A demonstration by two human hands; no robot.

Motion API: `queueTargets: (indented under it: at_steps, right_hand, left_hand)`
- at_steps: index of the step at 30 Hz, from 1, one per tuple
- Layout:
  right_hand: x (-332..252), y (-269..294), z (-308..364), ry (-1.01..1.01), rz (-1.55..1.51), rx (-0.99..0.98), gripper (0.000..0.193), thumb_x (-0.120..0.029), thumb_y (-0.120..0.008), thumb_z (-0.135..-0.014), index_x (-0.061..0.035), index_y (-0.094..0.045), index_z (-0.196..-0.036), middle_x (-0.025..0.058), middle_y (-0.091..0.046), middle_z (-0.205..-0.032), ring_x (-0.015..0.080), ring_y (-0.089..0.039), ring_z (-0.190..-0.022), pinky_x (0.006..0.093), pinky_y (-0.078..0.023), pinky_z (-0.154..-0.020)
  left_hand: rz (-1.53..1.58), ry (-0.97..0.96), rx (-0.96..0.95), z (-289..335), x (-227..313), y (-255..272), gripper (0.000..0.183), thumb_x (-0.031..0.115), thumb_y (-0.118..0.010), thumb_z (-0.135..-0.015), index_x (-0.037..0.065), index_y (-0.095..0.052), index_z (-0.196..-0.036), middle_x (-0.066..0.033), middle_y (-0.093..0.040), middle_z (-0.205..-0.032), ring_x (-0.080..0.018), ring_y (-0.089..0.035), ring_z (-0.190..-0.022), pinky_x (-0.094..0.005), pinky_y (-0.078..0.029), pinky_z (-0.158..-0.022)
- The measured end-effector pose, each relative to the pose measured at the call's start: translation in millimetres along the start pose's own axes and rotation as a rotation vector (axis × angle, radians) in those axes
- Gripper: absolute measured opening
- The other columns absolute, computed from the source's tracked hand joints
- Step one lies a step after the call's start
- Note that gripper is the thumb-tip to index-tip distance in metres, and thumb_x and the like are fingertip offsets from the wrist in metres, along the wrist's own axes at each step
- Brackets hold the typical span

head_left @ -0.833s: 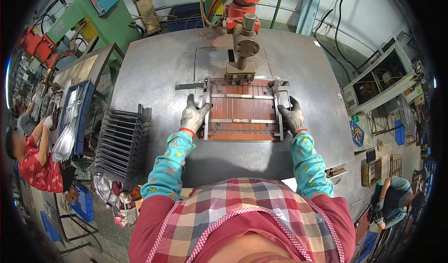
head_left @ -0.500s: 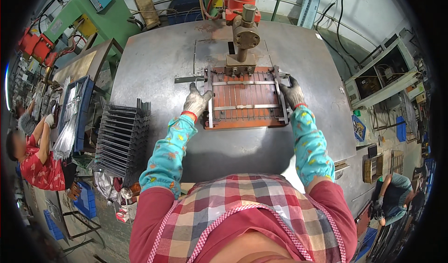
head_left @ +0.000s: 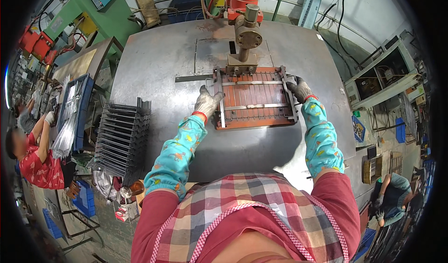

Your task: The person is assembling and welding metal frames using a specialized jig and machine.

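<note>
A reddish-brown jig plate (head_left: 275, 122) lies on the steel table under the machine's welding-style head (head_left: 248, 36). On it rests a grid of thin metal rods (head_left: 254, 95), crossed by two flat strips and framed by dark side bars. My left hand (head_left: 209, 100), in a grey work glove, grips the jig's left side, thumb against the side bar. My right hand (head_left: 301, 90), gloved too, is closed on the jig's right side near a small metal handle. Parts of the fingers are hidden on both hands. The head's lower block overlaps the jig's far edge.
A stack of wire racks (head_left: 122, 139) stands on the left beside the steel table (head_left: 158, 62). Beyond it, a blue bin (head_left: 80, 106) holds metal rods. A person in red (head_left: 39, 165) sits at far left; another person (head_left: 394, 197) is at far right. A metal cabinet (head_left: 385, 74) stands right.
The jig with its rod grid has slid to the right under the machine head, both my hands moving along with it.
</note>
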State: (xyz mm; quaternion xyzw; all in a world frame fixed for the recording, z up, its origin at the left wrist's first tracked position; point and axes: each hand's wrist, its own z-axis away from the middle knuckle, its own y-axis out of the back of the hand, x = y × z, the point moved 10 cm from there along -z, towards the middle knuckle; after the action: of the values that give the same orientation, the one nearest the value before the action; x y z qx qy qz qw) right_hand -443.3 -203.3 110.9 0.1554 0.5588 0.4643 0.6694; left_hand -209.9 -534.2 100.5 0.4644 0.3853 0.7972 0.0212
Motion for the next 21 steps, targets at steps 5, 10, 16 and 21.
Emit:
queueTargets:
  at_steps: [5, 10, 16, 21]
  right_hand:
    - [11.7, 5.3, -3.7, -0.005, 0.056, 0.119, 0.073, -0.046, -0.059, -0.08, 0.003, -0.042, -0.131, 0.0305, -0.054, -0.119, 0.0401, -0.052, -0.115, 0.042, -0.041, -0.097]
    - [10.3, 6.3, -1.2, 0.025, 0.112, 0.189, 0.074, -0.047, -0.061, -0.081, 0.0037, -0.043, -0.131, 0.0254, -0.051, -0.128, 0.0366, -0.049, -0.119, 0.0399, -0.039, -0.099]
    - [2.9, 0.4, 6.6, -0.069, 0.154, 0.162, 0.073, -0.047, -0.06, -0.08, 0.0001, -0.042, -0.133, 0.0254, -0.053, -0.125, 0.0374, -0.05, -0.118, 0.0413, -0.039, -0.099]
    - [-42.4, -38.5, 27.3, -0.047, 0.086, 0.086, 0.075, -0.045, -0.06, -0.082, -0.0015, -0.034, -0.137, 0.0275, -0.054, -0.122, 0.0397, -0.051, -0.116, 0.0428, -0.039, -0.099]
  left_hand:
    - [0.033, -0.013, 0.004, 1.1, 2.9, 0.2, 0.085, 0.043, -0.067, -0.071, -0.007, -0.032, -0.13, -0.0312, -0.058, -0.106, -0.0422, -0.059, -0.099, -0.0439, -0.048, -0.084]
    - [0.17, -0.018, 0.012, -2.1, -5.2, -1.7, 0.078, 0.041, -0.071, -0.069, -0.006, -0.039, -0.123, -0.0239, -0.06, -0.096, -0.0363, -0.061, -0.089, -0.0416, -0.05, -0.079]
    - [0.302, -0.08, 0.024, -18.8, -26.5, -7.5, 0.071, 0.04, -0.074, -0.068, -0.005, -0.05, -0.118, -0.023, -0.061, -0.104, -0.0336, -0.06, -0.094, -0.0381, -0.048, -0.082]
    - [0.399, -0.069, 0.025, -17.9, -50.7, 42.3, 0.06, 0.029, -0.075, -0.07, -0.004, -0.052, -0.115, -0.0174, -0.063, -0.1, -0.0243, -0.062, -0.087, -0.0354, -0.049, -0.078]
